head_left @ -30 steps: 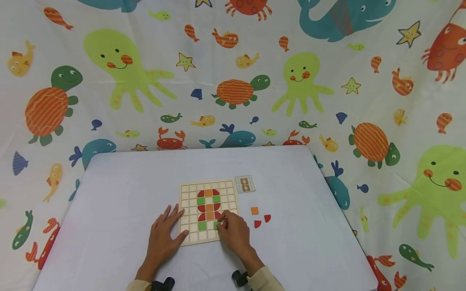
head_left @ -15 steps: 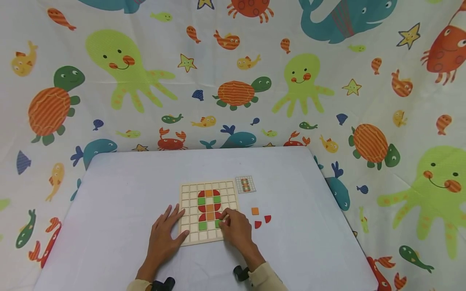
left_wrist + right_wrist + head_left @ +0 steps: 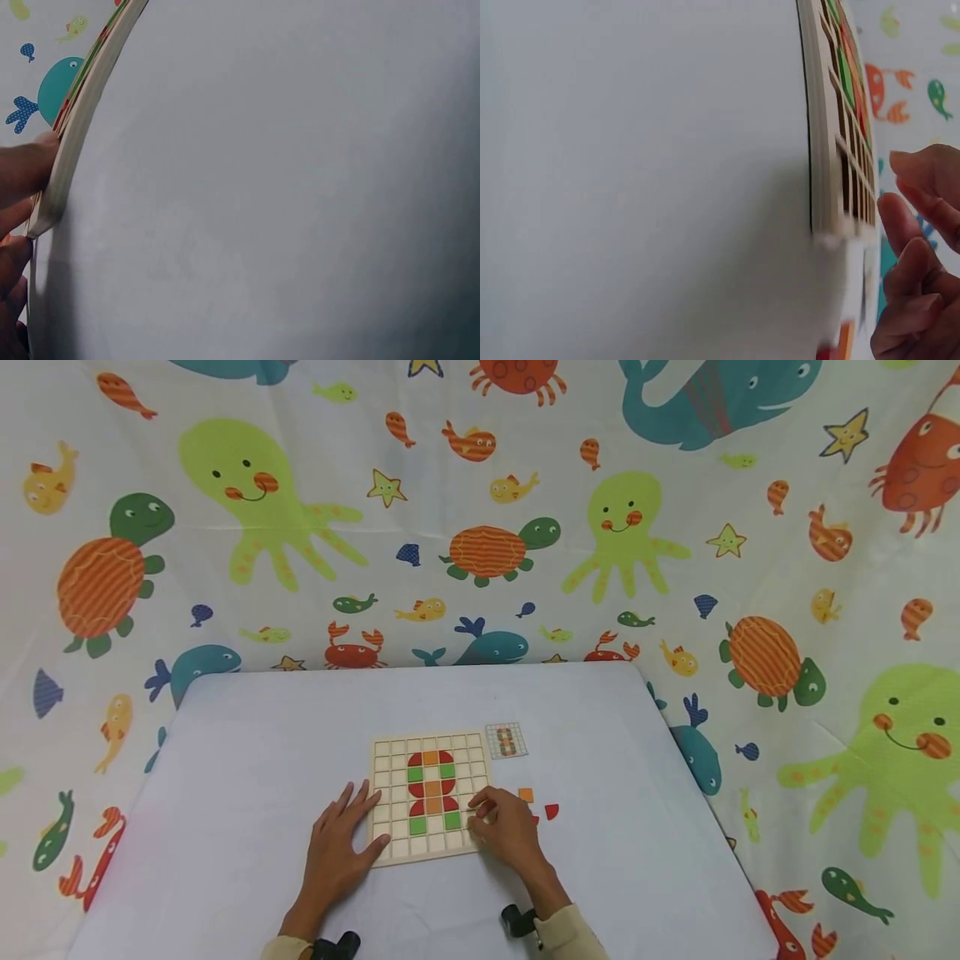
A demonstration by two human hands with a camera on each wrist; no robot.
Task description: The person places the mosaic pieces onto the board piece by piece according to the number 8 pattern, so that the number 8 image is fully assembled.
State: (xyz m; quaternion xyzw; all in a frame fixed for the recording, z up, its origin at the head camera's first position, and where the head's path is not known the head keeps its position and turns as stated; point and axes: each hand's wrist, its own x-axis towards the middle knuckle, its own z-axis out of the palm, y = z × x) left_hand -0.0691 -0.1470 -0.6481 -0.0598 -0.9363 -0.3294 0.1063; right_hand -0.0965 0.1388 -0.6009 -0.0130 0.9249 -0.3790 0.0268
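A wooden grid board (image 3: 386,762) lies on the white table, with red, orange and green tiles forming a column in its middle squares. My left hand (image 3: 337,843) rests on the board's left edge, fingers spread; in the left wrist view its fingers (image 3: 26,172) touch the rim. Over the right edge hovers my right hand (image 3: 512,833), its fingers loosely bent. In the right wrist view that hand (image 3: 922,262) holds nothing, thumb and forefinger apart. A green square tile (image 3: 452,820) sits flat in a square just left of it.
Right of the board lie a loose orange square tile (image 3: 527,794) and a red quarter-round tile (image 3: 552,811). A second red tile (image 3: 536,820) is mostly hidden behind the right hand. A small pattern card (image 3: 507,741) lies at the board's upper right corner.
My right hand has let go of the green tile, which now lies in its square, and has moved right towards the loose tiles. The left hand has stayed put.
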